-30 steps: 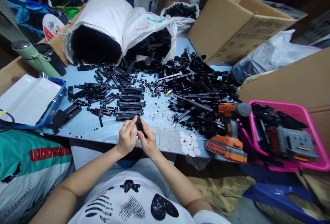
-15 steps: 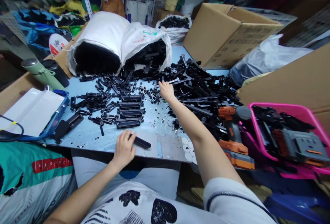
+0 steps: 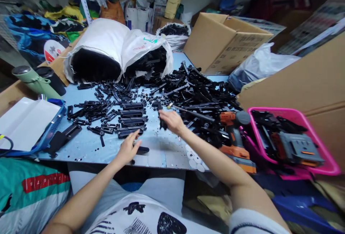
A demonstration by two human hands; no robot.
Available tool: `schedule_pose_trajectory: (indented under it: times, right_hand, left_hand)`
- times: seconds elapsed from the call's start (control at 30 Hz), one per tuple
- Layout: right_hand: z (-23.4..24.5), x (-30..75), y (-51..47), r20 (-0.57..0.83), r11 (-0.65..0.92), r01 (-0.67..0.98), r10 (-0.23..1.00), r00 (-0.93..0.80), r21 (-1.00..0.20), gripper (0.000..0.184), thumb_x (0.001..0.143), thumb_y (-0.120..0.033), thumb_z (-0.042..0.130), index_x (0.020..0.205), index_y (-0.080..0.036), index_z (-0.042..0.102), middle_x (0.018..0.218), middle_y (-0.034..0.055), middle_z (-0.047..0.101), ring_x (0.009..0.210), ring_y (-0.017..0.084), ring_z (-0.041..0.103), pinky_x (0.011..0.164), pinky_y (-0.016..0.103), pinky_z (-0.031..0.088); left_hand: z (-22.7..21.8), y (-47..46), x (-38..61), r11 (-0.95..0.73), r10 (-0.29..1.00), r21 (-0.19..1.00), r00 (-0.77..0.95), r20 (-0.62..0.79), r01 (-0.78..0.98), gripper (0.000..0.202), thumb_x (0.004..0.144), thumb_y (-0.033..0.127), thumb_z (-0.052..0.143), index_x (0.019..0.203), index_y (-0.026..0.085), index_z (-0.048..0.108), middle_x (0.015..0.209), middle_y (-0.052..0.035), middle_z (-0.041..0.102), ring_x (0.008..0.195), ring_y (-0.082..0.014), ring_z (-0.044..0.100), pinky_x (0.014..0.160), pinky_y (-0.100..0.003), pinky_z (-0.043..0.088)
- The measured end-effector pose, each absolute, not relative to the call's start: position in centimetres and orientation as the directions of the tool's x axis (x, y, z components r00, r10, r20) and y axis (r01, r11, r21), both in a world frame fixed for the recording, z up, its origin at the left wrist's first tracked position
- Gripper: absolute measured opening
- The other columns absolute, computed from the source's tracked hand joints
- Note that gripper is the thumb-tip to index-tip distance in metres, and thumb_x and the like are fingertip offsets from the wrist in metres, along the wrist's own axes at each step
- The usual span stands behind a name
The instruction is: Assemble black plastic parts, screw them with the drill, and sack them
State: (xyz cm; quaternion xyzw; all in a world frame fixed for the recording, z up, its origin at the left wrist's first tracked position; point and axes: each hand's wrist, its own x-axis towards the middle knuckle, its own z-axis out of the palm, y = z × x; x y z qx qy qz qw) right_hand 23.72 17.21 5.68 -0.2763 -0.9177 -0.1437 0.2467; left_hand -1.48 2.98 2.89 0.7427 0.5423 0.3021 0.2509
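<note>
My right hand [image 3: 174, 122] is closed on a dark black plastic part [image 3: 161, 117], held just above the table; its exact kind is unclear. My left hand [image 3: 128, 149] has its fingers stretched out and apart, with the fingertips close to the nearest piece of a row of black hinged arms [image 3: 132, 122]. Beside the left hand, a flat black bar [image 3: 142, 150] lies near the table's front edge, partly hidden by the hand. Small black bits [image 3: 147, 97] are scattered beyond the hands.
A heap of black parts [image 3: 199, 90] covers the right side, spilling from white sacks [image 3: 145, 42]. An orange cordless drill [image 3: 233, 133] and a pink basket [image 3: 293, 110] stand right. Loose black links [image 3: 88, 110] lie left, near a blue tray [image 3: 58, 119].
My right hand has drawn back from the parts heap toward me, now with a black part in it. My left hand has let go of the black bar and opened toward the row.
</note>
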Motion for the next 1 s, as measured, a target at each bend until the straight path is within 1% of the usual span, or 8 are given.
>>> schedule_pose_trajectory:
  times: [0.1, 0.2, 0.4, 0.53, 0.6, 0.67, 0.83, 1.0]
  right_hand:
    - [5.6, 22.6, 9.9, 0.579, 0.878, 0.477, 0.373, -0.725, 0.032, 0.018, 0.091, -0.025, 0.045, 0.103, -0.017, 0.056, 0.113, 0.0103, 0.064, 0.107, 0.018, 0.055, 0.088, 0.036, 0.042]
    - [5.4, 22.6, 6.4, 0.471, 0.885, 0.465, 0.415, -0.778, -0.011, 0.022, 0.091, -0.022, 0.043, 0.106, -0.016, 0.057, 0.107, 0.0111, 0.065, 0.109, 0.02, 0.055, 0.093, 0.04, 0.041]
    - [3.5, 26.4, 4.5, 0.085, 0.905, 0.385, 0.404, -0.911, -0.18, 0.036, 0.089, -0.013, 0.039, 0.12, -0.022, 0.055, 0.127, 0.008, 0.056, 0.123, 0.02, 0.045, 0.102, 0.042, 0.036]
    - [3.3, 25.9, 3.6, -0.033, 0.432, 0.89, 0.897, -0.44, -0.144, 0.033, 0.093, -0.029, 0.036, 0.12, -0.019, 0.052, 0.116, 0.0147, 0.061, 0.108, 0.026, 0.057, 0.084, 0.039, 0.046]
    - [3.3, 24.6, 3.5, -0.069, 0.137, 0.988, 0.987, -0.143, -0.073, 0.039, 0.091, -0.046, 0.04, 0.114, -0.016, 0.053, 0.099, 0.0169, 0.064, 0.091, 0.029, 0.062, 0.07, 0.037, 0.048]
    - [3.2, 23.6, 3.5, -0.101, 0.033, 0.999, 0.994, -0.035, -0.016, 0.044, 0.085, -0.054, 0.047, 0.108, -0.016, 0.053, 0.093, 0.018, 0.064, 0.087, 0.031, 0.062, 0.063, 0.036, 0.046]
    - [3.1, 23.9, 3.5, -0.197, -0.037, 0.999, 0.979, 0.043, 0.035, 0.027, 0.089, -0.041, 0.043, 0.098, -0.018, 0.053, 0.09, 0.0178, 0.065, 0.085, 0.031, 0.063, 0.059, 0.033, 0.041]
    - [4.4, 23.9, 3.7, -0.27, 0.204, 0.978, 0.94, -0.207, -0.04, 0.03, 0.09, -0.041, 0.046, 0.106, -0.015, 0.047, 0.078, 0.0095, 0.065, 0.07, 0.026, 0.063, 0.058, 0.029, 0.035]
  left_hand:
    - [3.4, 3.9, -0.7, -0.349, 0.914, 0.694, 0.393, 0.102, 0.63, 0.045, 0.092, 0.032, 0.045, 0.135, 0.019, 0.04, 0.11, -0.0096, 0.059, 0.097, -0.0204, 0.058, 0.085, -0.034, 0.047]
    - [2.8, 3.9, -0.3, -0.507, 0.81, 0.514, 0.586, 0.009, 0.692, 0.034, 0.088, 0.03, 0.052, 0.121, 0.019, 0.054, 0.098, -0.0078, 0.062, 0.093, -0.0219, 0.058, 0.084, -0.034, 0.045]
    - [1.5, 3.4, -1.4, -0.47, 0.881, 0.264, 0.469, 0.07, 0.843, 0.024, 0.094, 0.026, 0.041, 0.109, 0.015, 0.057, 0.093, -0.0095, 0.061, 0.09, -0.0222, 0.056, 0.079, -0.035, 0.044]
    - [1.4, 3.4, -1.3, -0.511, 0.858, 0.246, 0.507, 0.082, 0.824, 0.022, 0.093, 0.025, 0.043, 0.108, 0.015, 0.056, 0.093, -0.0089, 0.061, 0.09, -0.0224, 0.056, 0.077, -0.035, 0.042]
    - [1.4, 3.3, -1.0, -0.525, 0.85, 0.218, 0.521, 0.08, 0.823, 0.021, 0.093, 0.024, 0.045, 0.108, 0.015, 0.056, 0.092, -0.0086, 0.061, 0.089, -0.0224, 0.056, 0.076, -0.035, 0.041]
    - [1.3, 3.3, -0.7, -0.521, 0.853, 0.192, 0.514, 0.086, 0.832, 0.021, 0.092, 0.024, 0.046, 0.109, 0.015, 0.055, 0.092, -0.0086, 0.061, 0.089, -0.0224, 0.056, 0.075, -0.034, 0.041]
    - [1.2, 3.1, -0.9, -0.487, 0.874, 0.191, 0.476, 0.102, 0.852, 0.022, 0.093, 0.024, 0.045, 0.11, 0.015, 0.055, 0.094, -0.0091, 0.062, 0.089, -0.0222, 0.056, 0.074, -0.033, 0.041]
    - [1.4, 3.2, -1.0, -0.483, 0.873, 0.256, 0.484, 0.063, 0.837, 0.023, 0.093, 0.027, 0.044, 0.109, 0.015, 0.057, 0.096, -0.0096, 0.061, 0.091, -0.0228, 0.055, 0.078, -0.035, 0.042]
